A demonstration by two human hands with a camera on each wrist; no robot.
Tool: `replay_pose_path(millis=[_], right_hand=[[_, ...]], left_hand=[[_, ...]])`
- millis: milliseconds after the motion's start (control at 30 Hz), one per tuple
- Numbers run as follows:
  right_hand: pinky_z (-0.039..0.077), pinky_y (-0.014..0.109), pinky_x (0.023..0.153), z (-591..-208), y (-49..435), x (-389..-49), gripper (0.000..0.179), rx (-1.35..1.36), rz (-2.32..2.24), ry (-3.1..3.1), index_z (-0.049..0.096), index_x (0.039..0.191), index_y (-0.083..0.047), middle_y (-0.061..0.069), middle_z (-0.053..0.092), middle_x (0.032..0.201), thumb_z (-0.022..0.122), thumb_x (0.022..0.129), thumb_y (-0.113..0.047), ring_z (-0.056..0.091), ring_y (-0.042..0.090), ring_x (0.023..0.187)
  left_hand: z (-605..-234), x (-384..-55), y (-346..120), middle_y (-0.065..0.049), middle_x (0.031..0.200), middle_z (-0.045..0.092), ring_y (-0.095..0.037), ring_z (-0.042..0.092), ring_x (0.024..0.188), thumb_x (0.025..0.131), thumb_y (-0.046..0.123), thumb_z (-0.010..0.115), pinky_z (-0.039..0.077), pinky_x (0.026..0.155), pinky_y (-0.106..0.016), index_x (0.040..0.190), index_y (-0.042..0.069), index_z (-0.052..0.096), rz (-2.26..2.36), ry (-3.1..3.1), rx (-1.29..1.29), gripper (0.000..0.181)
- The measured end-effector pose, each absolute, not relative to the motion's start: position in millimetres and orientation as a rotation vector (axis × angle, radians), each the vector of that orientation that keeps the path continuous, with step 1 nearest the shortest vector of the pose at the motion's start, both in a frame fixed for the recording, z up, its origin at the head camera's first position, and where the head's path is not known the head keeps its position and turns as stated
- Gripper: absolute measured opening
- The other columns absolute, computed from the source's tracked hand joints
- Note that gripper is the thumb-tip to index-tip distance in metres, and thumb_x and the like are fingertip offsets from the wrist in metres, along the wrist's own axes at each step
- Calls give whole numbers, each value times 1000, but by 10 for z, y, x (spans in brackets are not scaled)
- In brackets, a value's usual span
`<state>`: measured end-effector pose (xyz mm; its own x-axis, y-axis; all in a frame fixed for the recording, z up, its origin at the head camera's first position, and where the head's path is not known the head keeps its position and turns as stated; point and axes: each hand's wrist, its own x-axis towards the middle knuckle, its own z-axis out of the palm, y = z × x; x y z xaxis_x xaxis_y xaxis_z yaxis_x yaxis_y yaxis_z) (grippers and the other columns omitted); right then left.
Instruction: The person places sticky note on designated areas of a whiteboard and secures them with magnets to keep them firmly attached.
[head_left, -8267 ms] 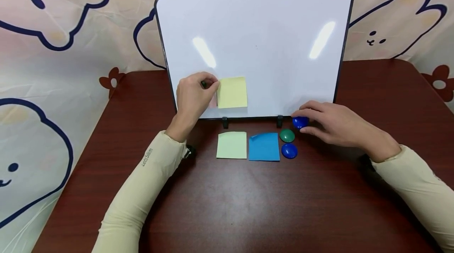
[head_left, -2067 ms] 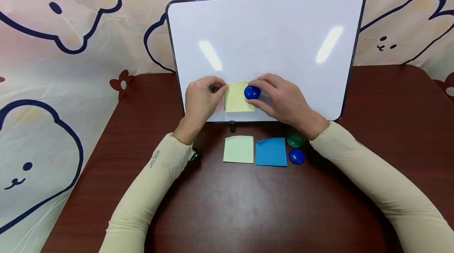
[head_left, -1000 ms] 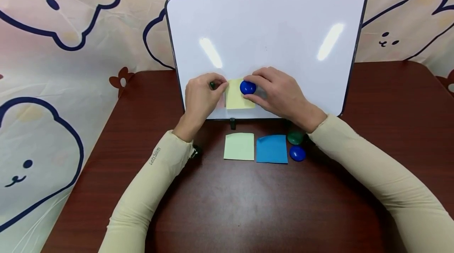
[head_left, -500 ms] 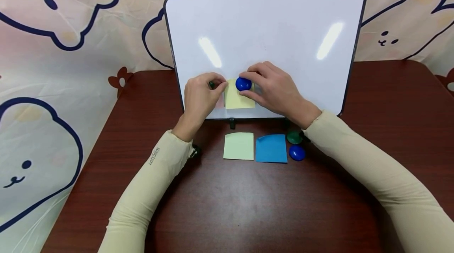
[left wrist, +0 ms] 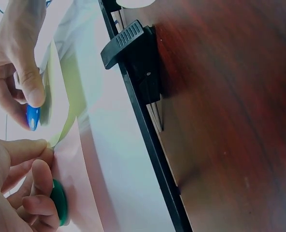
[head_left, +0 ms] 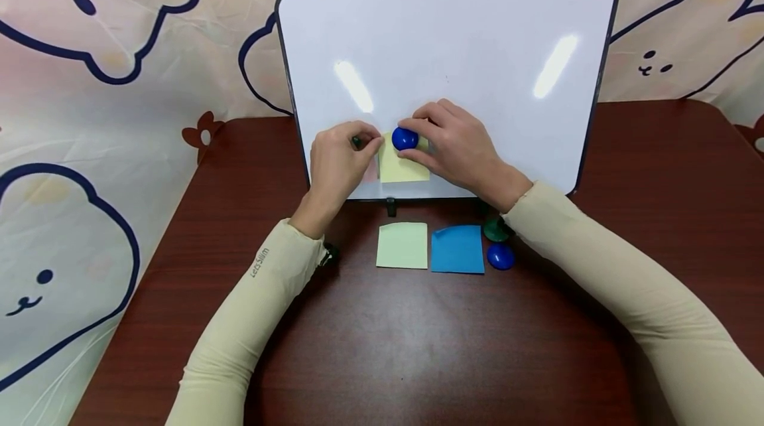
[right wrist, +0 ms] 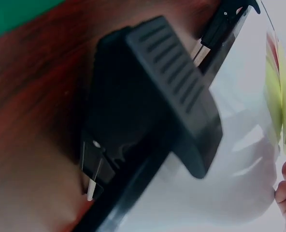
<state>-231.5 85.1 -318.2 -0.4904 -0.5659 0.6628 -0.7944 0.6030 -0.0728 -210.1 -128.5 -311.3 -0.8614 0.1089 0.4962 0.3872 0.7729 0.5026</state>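
My left hand (head_left: 340,157) pinches the upper left corner of a yellow sticky note (head_left: 402,169) that stands against the whiteboard (head_left: 495,48). Between thumb and fingers my right hand (head_left: 459,144) holds a round blue magnet (head_left: 404,139) over the upper part of that note. In the left wrist view the blue magnet (left wrist: 33,117) is seen edge-on, right at the yellow paper. Below my left fingers a green magnet (left wrist: 59,202) sits on a pink sticky note (left wrist: 80,188), which the left hand mostly hides in the head view.
On the table (head_left: 418,346) lie a pale green note (head_left: 402,245) and a blue note (head_left: 457,249). To their right are another green magnet (head_left: 495,229), partly behind the right sleeve, and another blue magnet (head_left: 501,256). Black clips (head_left: 391,207) support the board's lower edge.
My right hand first took a blue magnet from the table and carried it to the yellow note. Over the last second it slid left and slightly up. My left hand stayed at the corner.
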Motion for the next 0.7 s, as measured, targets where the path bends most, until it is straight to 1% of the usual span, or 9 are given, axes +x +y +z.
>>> replay_pose_path(millis=[200, 700], right_hand=[[54, 37, 85, -3178, 837, -2312, 47, 1060, 479, -2248, 71, 119, -6, 11, 65, 110, 76, 87, -41, 59, 26, 103], [55, 37, 84, -3196, 813, -2332, 45, 1034, 433, -2265, 72, 119, -8, 10, 66, 108, 78, 85, -37, 61, 25, 102]], left_hand=[[-3109, -2091, -1286, -7, 85, 76, -19, 64, 68, 91, 24, 73, 52, 65, -33, 95, 9, 78, -851, -2520, -377, 16], [-3111, -2097, -1281, -7, 84, 76, -19, 64, 68, 90, 23, 74, 51, 63, -32, 94, 9, 78, -875, -2508, -372, 16]])
